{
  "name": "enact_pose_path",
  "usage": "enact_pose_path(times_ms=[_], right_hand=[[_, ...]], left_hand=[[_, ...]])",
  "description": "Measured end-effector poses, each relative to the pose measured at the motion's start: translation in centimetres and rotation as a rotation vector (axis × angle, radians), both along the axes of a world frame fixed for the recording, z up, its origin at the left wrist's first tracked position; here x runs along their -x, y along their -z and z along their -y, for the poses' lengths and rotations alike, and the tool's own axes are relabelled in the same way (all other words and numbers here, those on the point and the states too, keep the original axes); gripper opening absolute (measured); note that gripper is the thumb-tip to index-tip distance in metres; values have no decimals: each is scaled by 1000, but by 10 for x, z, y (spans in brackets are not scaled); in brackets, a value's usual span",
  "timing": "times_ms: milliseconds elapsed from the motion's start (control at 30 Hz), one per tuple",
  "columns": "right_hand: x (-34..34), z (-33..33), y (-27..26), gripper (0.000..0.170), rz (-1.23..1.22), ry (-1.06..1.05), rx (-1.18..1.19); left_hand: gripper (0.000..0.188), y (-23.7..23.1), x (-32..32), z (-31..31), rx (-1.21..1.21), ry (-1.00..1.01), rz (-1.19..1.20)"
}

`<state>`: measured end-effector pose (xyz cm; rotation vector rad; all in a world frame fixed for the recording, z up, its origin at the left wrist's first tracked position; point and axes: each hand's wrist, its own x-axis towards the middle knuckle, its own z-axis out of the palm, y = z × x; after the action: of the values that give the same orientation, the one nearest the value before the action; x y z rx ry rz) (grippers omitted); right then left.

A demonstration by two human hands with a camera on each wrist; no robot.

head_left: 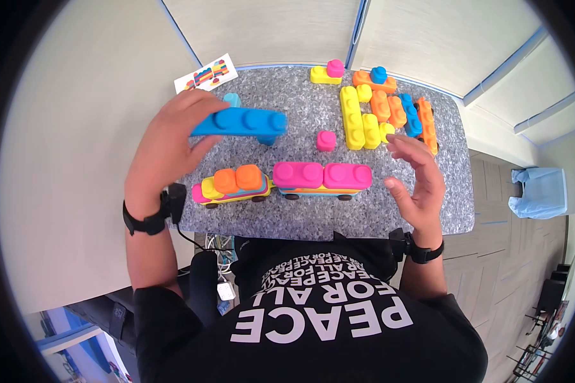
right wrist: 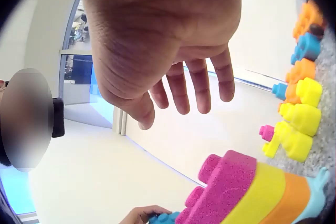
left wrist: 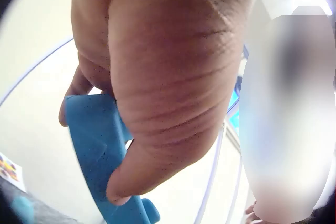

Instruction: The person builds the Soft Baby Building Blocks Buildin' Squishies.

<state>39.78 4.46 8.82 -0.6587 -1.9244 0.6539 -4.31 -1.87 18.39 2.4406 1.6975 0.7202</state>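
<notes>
My left hand (head_left: pixel 166 137) grips one end of a long blue block (head_left: pixel 248 121), held above the table's left part; in the left wrist view the thumb and fingers pinch the blue block (left wrist: pixel 97 148). A smaller blue piece (head_left: pixel 266 140) shows under its far end. My right hand (head_left: pixel 420 182) hovers with bent, spread fingers and nothing in it, right of the block train; the right wrist view shows the hand (right wrist: pixel 168 50) empty. The train has a front car (head_left: pixel 232 185) with orange blocks and a rear car with pink blocks (head_left: pixel 322 175) on top.
A pink block (head_left: pixel 326 141) lies mid-table. Yellow blocks (head_left: pixel 352 118), orange blocks (head_left: pixel 381 106) and a blue block (head_left: pixel 411 115) stand at the right. A picture card (head_left: pixel 206 75) lies at the back left, near a light blue block (head_left: pixel 232 99). The speckled table (head_left: pixel 287 220) has a rounded edge.
</notes>
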Motion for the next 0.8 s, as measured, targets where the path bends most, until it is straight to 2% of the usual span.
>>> enact_pose_path(times_ms=[167, 300, 400, 500, 700, 800], right_hand=[[26, 4, -24, 59, 45, -82, -63], [25, 2, -19, 51, 143, -105, -76], [20, 3, -5, 44, 159, -115, 32], [16, 0, 8, 48, 221, -97, 25], [22, 8, 13, 80, 229, -101, 45], [22, 5, 32, 86, 257, -90, -45]], left_hand=[[58, 7, -63, 5, -98, 201, 173], [58, 40, -95, 3, -39, 225, 243], [60, 63, -98, 1, 0, 185, 211], [65, 77, -95, 1, 2, 173, 161], [85, 77, -97, 11, -6, 141, 57], [91, 84, -99, 14, -50, 108, -22]])
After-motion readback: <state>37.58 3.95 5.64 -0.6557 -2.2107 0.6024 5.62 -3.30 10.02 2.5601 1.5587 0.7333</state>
